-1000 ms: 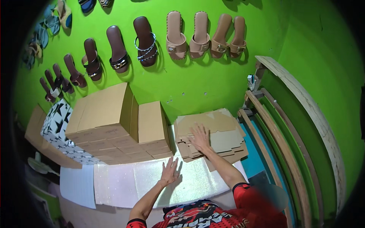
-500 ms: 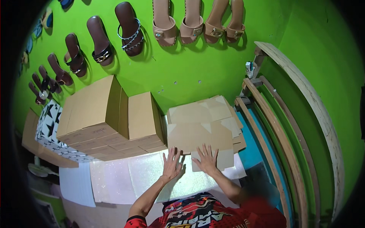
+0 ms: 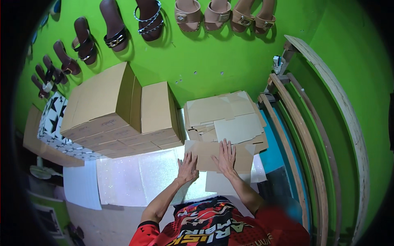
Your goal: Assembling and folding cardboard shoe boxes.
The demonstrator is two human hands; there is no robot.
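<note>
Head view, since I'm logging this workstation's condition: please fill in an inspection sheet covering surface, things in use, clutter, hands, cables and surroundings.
Surface: pale, glittery covering.
Things in use: flat brown cardboard sheet; cardboard pile behind it, edges uneven.
Clutter: stacked brown boxes and star-patterned boxes at left.
Hands: right hand open on the sheet; left hand open at its left edge.
Cables: nothing seen.
Surroundings: green wall with sandals; wooden rails at right.

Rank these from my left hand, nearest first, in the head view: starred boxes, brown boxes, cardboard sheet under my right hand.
1. Cardboard sheet: at your left hand, mostly rightward.
2. Brown boxes: ahead and left.
3. Starred boxes: far left.
</note>
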